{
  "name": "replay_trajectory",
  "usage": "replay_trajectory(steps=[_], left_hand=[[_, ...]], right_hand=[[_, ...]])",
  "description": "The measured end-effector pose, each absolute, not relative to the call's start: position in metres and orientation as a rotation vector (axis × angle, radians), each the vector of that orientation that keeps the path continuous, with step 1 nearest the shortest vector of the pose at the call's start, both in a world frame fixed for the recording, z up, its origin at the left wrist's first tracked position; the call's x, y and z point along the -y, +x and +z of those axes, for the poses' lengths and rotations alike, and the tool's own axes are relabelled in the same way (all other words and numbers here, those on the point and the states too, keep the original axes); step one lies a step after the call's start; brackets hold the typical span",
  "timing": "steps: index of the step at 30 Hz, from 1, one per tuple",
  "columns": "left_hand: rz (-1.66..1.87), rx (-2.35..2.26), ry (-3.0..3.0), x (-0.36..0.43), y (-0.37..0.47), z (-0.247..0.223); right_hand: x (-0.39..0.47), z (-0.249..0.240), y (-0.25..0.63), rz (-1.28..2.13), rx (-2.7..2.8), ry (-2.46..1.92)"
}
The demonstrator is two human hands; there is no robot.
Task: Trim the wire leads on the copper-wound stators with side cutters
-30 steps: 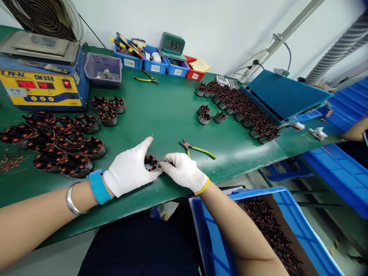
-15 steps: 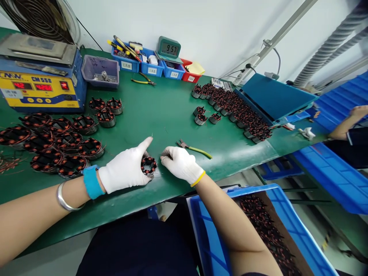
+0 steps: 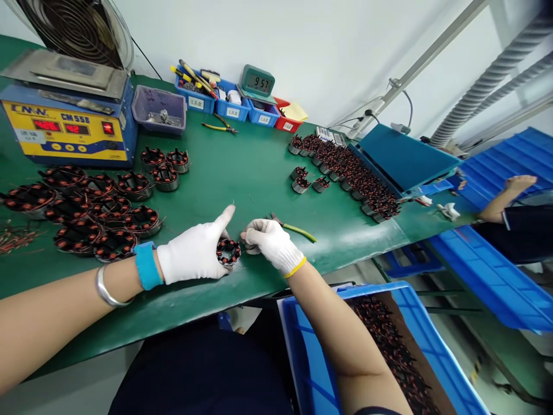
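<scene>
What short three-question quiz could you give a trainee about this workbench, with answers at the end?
1. True or false: the right hand wears a white glove.
2. Which touches the wound ring nearest that hand?
A) the left hand
B) the purple tray
C) the red bin
3. Fill in: the digital clock reads ____.

Key:
1. True
2. A
3. 9:57

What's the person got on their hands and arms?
The left hand and right hand wear white gloves; the right one has a yellow cuff. The left arm has a blue wristband and silver bangle. A dark sleeve edges the right.
</scene>
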State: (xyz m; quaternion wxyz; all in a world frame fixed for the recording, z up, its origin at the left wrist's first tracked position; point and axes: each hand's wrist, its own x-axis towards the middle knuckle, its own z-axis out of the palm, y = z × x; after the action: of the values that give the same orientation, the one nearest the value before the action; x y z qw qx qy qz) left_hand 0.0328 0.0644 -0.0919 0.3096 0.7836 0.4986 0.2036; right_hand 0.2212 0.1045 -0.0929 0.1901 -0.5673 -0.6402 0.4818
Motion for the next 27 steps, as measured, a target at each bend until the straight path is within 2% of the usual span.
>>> replay_trajectory(steps=[2,5,7,8,12,17,22,27], left_hand=[[0.537,-1.319,2.073,-0.064,0.032,-0.091],[0.502,-1.358,2.076,-0.065,0.032,-0.089],[0.491,-1.378,2.082,-0.065,0.032,-0.089],[0.494,-1.366,2.086,-0.065,0.032,-0.089],[0.499,-1.311,2.122,-0.066,0.03,-0.091],[0.458,-1.333,2.155,-0.067,0.029,-0.093],[0.435,-1.366,2.18,-0.067,0.03,-0.095],[0.537,-1.398,2.255,-0.062,0.034,-0.101]], right_hand=[[-0.101,-0.086,0.23,1.167,1.958,-1.751],[-0.09,-0.068,0.239,0.636,2.199,-1.981],[-0.078,-0.056,0.239,0.37,2.202,-1.887],[-0.071,-0.052,0.238,0.341,2.213,-1.756],[-0.048,-0.054,0.228,0.592,2.47,-1.331],[-0.05,-0.08,0.231,0.778,2.388,-1.653],[-0.061,-0.086,0.238,1.091,2.132,-1.593],[-0.063,-0.087,0.239,1.266,1.984,-1.608]])
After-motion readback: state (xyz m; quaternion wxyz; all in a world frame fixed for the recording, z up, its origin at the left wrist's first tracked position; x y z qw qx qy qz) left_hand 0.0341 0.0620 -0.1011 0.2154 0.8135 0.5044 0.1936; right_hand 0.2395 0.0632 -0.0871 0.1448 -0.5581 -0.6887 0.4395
